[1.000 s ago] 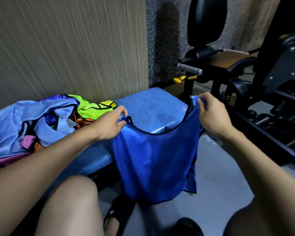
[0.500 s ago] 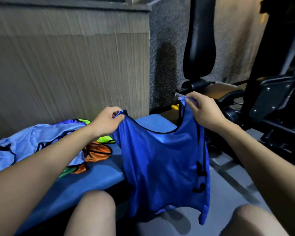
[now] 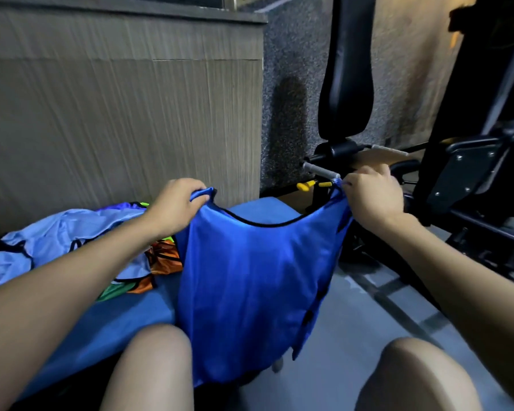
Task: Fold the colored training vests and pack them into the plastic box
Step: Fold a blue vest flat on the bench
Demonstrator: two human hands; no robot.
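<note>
A royal blue training vest (image 3: 250, 286) with black trim hangs spread out in front of me, above my knees. My left hand (image 3: 175, 207) grips its left shoulder strap and my right hand (image 3: 371, 197) pinches the right strap, so the neckline sags between them. To the left, a heap of other vests (image 3: 80, 247) in light blue, orange, green and yellow lies on the blue padded bench (image 3: 125, 318). No plastic box is in view.
A grey panelled wall (image 3: 116, 114) stands behind the bench. Black gym machine parts (image 3: 463, 173) with a padded backrest (image 3: 350, 69) and a grey handle (image 3: 321, 170) crowd the right side. Grey floor (image 3: 365, 318) lies between my knees and the machine.
Both hands have lifted the blue vest from hanging off the bench edge and pulled its straps wider apart. The camera has tilted up, showing more wall.
</note>
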